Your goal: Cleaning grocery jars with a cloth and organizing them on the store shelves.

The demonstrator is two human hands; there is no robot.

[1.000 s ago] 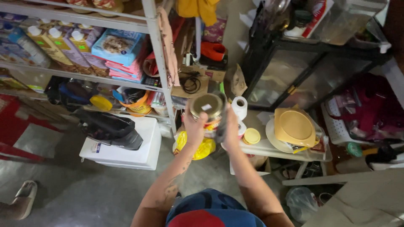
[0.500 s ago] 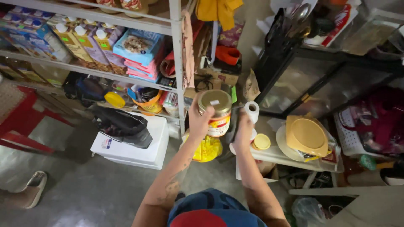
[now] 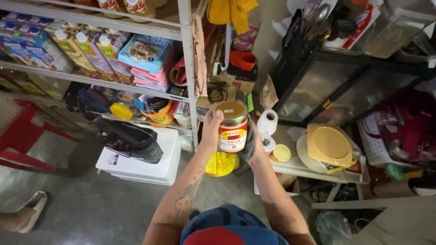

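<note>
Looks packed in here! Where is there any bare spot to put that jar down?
Bare spots: the white bin's lid right of the black bag, and grey floor before it. The jar sits between left hand and right hand. Shelves and side table are crowded.

hands: left (image 3: 211,131) fingers wrapped – right (image 3: 254,144) curled | both forearms raised, extended forward

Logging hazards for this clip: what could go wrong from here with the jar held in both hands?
1. The jar is held in the air over bare concrete floor; the left hand and right hand grip only its sides, so a slip would likely mean a drop.
2. The small table beside it is crowded with a toilet roll and yellow plate; an elbow could knock them.
</note>
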